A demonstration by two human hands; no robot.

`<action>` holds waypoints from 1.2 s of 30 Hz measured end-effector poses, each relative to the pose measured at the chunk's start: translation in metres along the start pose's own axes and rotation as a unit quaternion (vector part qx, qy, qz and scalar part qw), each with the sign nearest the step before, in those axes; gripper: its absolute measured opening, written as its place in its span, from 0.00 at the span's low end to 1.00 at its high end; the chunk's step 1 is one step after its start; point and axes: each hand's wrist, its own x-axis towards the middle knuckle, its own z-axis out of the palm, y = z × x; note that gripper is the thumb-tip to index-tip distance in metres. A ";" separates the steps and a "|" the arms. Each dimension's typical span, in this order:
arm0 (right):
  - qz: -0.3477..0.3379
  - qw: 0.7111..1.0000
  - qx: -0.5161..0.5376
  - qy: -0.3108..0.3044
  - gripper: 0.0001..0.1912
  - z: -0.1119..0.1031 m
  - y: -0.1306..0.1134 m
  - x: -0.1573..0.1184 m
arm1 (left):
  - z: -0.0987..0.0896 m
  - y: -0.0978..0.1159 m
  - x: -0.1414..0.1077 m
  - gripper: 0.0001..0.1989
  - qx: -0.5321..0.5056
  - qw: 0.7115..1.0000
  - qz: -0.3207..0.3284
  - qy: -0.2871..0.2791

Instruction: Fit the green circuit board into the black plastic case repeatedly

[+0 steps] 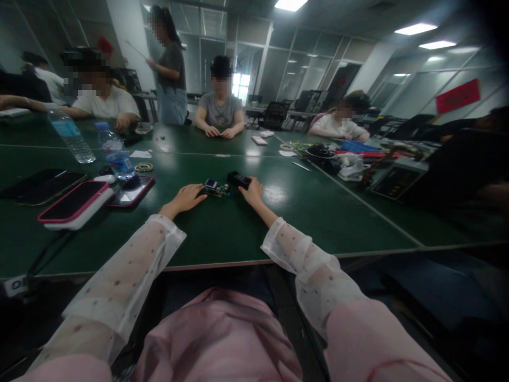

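On the green table in front of me lies a small green circuit board point(218, 189) with a square white-and-dark part on it. My left hand point(186, 199) rests at the board's left side, fingers stretched out toward its edge. Whether the fingertips touch the board I cannot tell. To the right of the board, my right hand point(253, 192) is closed around a black box-shaped device point(239, 179), which lies slanted close to the board. The device's lower right end is partly covered by my fingers.
Two water bottles point(119, 159), a pink-rimmed phone point(75, 201) on a white block and a second phone point(131, 191) stand or lie at left. A tape roll point(143, 167) is behind them. Cables and a metal-cased unit point(397, 180) fill the right. Several people sit around the table.
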 end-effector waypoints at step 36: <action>-0.020 0.995 0.094 0.028 0.28 0.004 0.006 0.006 | 0.000 0.000 0.001 0.32 -0.003 1.000 0.000 -0.002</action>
